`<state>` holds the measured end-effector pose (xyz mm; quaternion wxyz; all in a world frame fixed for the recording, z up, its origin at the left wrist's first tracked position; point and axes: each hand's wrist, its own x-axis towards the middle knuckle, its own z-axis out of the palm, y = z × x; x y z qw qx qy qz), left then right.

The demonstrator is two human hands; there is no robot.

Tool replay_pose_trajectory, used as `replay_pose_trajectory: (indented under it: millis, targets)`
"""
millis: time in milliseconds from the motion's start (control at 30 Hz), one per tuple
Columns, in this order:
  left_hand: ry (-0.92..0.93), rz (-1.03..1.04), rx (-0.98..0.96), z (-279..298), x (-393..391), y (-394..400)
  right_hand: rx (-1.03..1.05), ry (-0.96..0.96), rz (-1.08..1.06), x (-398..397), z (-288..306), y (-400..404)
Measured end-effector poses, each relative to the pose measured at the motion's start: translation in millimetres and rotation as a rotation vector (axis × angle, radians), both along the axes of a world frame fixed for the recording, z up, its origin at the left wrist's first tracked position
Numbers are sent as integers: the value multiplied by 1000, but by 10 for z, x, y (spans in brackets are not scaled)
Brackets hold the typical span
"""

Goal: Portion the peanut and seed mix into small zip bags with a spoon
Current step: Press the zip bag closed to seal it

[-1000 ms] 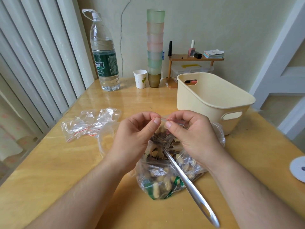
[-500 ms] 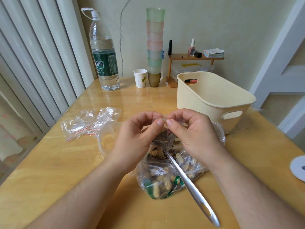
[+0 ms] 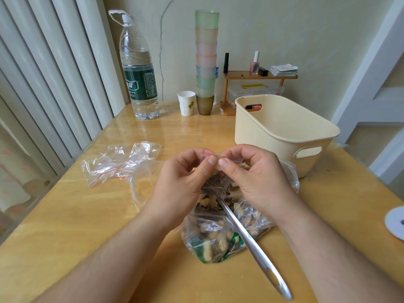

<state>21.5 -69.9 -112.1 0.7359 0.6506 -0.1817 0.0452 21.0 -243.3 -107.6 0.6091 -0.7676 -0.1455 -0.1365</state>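
Observation:
My left hand (image 3: 183,184) and my right hand (image 3: 255,180) pinch the red-striped zip edge of a small clear zip bag (image 3: 215,183), thumbs side by side at its top. The small bag hangs between my hands with dark seeds showing inside. Under it lies the big clear bag of peanut and seed mix (image 3: 220,235) on the wooden table (image 3: 65,215). A metal spoon (image 3: 255,252) rests with its bowl end hidden in the mix and its handle pointing toward me. Spare small zip bags (image 3: 115,165) lie crumpled to the left.
A cream plastic basket (image 3: 284,132) stands right of my hands. At the back stand a large water bottle (image 3: 140,73), a paper cup (image 3: 186,103), a tall stack of cups (image 3: 206,62) and a small wooden shelf (image 3: 260,75). A white disc (image 3: 395,221) lies at the right edge.
My hands stay together on the zip edge and have risen slightly; the thumbs have shifted along the seal. The spoon and the big bag have not moved.

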Motion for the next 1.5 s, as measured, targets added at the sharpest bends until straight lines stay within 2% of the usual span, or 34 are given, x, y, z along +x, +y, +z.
replay_pose_trajectory:
  millis: [100, 467, 633, 867, 1000, 1167, 1333, 1500]
  targets:
    - [17, 27, -26, 4, 22, 17, 12, -8, -15, 2, 10, -3]
    - [4, 60, 62, -27, 41, 42, 22, 26, -41, 8, -3, 1]
    - [47, 77, 25, -14, 49, 58, 86, 82, -53, 10, 11, -19]
    - [108, 87, -53, 12, 112, 116, 68, 44, -42, 12, 41, -23]
    - [128, 73, -66, 7, 98, 90, 131, 123, -35, 14, 66, -73]
    - [154, 93, -99, 8, 100, 93, 86, 142, -27, 24, 60, -59]
    - [166, 57, -119, 13, 69, 42, 191, 134, -27, 46, 52, -58]
    - [153, 144, -107, 19, 72, 43, 263, 156, 8, 40, 62, -77]
